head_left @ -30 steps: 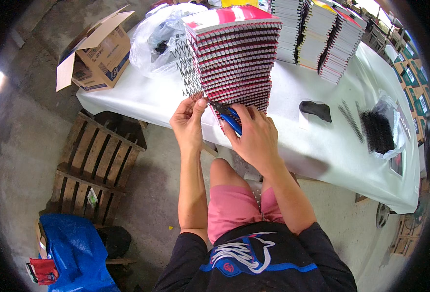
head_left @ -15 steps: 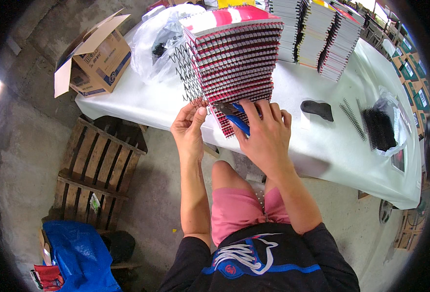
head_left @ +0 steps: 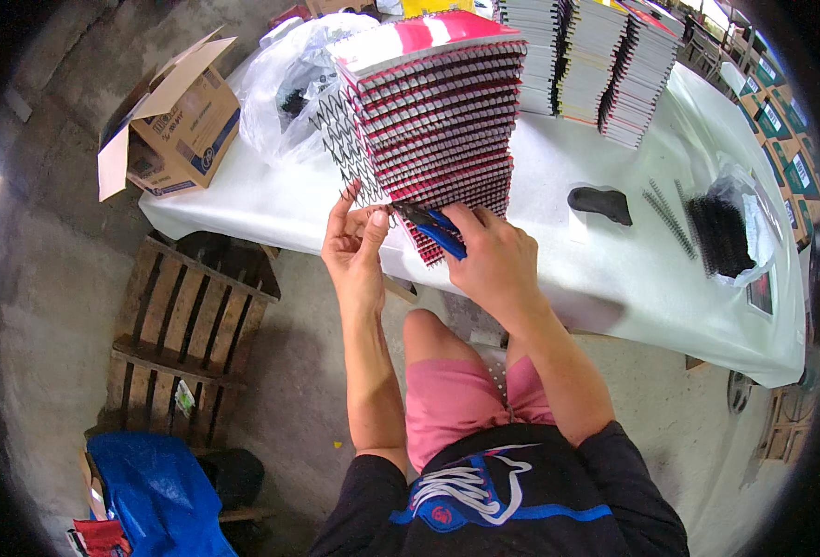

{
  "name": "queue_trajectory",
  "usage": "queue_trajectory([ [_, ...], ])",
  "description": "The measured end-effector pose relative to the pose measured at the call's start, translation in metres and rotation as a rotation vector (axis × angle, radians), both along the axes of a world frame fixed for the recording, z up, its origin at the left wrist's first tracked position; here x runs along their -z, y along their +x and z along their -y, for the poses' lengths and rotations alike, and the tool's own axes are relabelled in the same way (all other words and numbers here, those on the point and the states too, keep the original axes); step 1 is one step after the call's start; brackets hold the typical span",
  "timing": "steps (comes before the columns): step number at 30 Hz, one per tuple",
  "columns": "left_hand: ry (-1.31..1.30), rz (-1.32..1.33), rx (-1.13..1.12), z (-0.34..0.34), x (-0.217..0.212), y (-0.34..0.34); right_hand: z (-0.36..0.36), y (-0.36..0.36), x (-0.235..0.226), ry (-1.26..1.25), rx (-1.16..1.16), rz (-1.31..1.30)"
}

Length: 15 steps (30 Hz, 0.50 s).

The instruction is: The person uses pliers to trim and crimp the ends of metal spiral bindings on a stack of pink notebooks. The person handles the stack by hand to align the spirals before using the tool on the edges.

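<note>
A tall stack of spiral-bound notebooks (head_left: 433, 121) with red covers stands at the table's near edge, its bound side toward me. Long ends of black binding coil (head_left: 343, 139) stick out from its left side. My right hand (head_left: 495, 265) grips blue-handled pliers (head_left: 441, 232), whose jaws reach a coil end at the stack's lower left corner. Beside those jaws my left hand (head_left: 356, 249) pinches that coil end between thumb and fingers. Whether the jaws are closed on the wire is too small to tell.
On the white-covered table (head_left: 605, 269) are an open cardboard box (head_left: 187, 135), a clear plastic bag (head_left: 285, 111), more notebook stacks (head_left: 591, 74), a black curved object (head_left: 601, 204) and a bundle of black coils (head_left: 721, 237). A wooden pallet (head_left: 182, 316) lies on the floor at left.
The pliers have moved slightly left, and their handles have come closer together in my right hand. My left fingers have spread a little at the coil end. The whole view has shifted slightly.
</note>
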<state>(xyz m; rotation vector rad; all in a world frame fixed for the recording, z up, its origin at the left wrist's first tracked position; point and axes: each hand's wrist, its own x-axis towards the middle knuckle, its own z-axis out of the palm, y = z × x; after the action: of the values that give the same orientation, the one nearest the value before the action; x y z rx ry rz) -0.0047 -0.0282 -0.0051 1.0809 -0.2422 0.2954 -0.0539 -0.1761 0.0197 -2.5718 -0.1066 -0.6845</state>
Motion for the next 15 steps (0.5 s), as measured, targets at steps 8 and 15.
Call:
queue_trajectory([
  [8,0.126,-0.016,0.047,-0.019,-0.005,0.001,-0.007,-0.007,-0.021,-0.147,0.095,0.295],
  [15,0.132,0.006,0.015,-0.016,-0.005,0.001,-0.018,-0.002,-0.021,-0.232,0.150,0.316],
])
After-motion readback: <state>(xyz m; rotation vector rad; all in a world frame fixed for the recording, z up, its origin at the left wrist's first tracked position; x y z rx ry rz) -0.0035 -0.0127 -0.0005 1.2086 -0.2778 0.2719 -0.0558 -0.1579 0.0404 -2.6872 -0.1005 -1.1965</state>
